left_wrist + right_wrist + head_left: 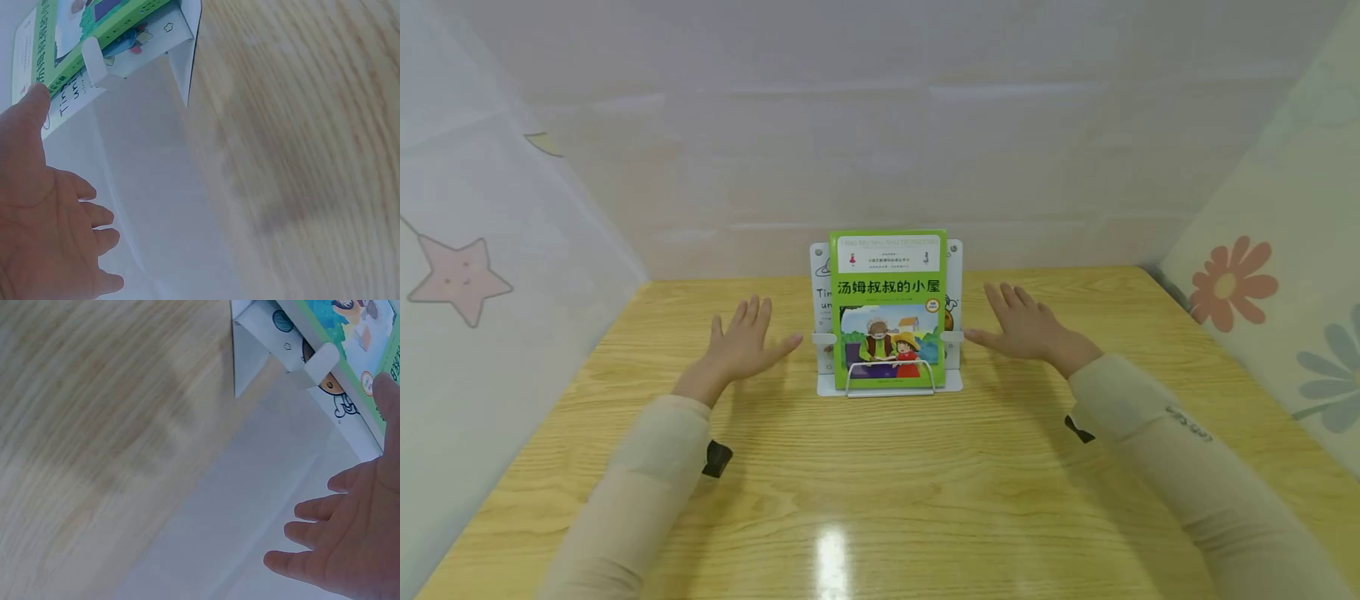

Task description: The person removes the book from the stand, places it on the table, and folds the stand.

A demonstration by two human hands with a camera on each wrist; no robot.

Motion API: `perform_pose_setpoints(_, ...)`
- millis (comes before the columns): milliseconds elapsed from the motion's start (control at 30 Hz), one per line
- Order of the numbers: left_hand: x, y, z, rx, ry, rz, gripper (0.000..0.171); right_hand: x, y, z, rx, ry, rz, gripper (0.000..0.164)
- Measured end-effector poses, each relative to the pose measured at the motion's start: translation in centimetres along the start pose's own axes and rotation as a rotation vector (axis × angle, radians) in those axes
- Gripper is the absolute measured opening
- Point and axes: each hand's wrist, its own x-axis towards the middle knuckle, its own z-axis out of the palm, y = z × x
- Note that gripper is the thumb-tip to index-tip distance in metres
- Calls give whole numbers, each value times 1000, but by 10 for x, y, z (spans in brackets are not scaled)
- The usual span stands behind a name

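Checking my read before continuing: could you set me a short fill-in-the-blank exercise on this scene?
The border colour of the book is ____.
The stand bearing it is mainly coloured ____.
The book is midway ____ the left hand and right hand.
The pink star appears on the person's ____ side.

Missing words: green; white; between; left.

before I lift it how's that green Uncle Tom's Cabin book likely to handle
The green Uncle Tom's Cabin book likely feels fairly stiff, since it stands flat and unbowed on the white bookstand. Pulled straight forward, it may catch, as the white wire loop crosses its lower front.
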Motion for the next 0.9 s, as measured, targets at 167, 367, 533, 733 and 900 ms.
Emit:
perform_pose_setpoints(167, 1, 3, -7, -45, 19, 9, 94, 3, -4, -9, -10, 17, -10, 86)
perform_pose_setpoints(367, 3, 10, -12, -228, 90, 27, 91, 6, -13, -21, 85, 16, -7, 87)
perform_pose_setpoints(533, 4, 15, -14, -342, 143, -4, 91, 10, -22, -31, 114, 27, 7, 84)
perform_pose_setpoints(733, 7, 19, -14, -406, 217, 8, 86, 15, -30, -37, 109, 76, 39, 80)
perform_pose_setpoints(900, 10, 25, -10, -484, 286, 19, 81, 17, -37, -37, 141, 131, 64, 70)
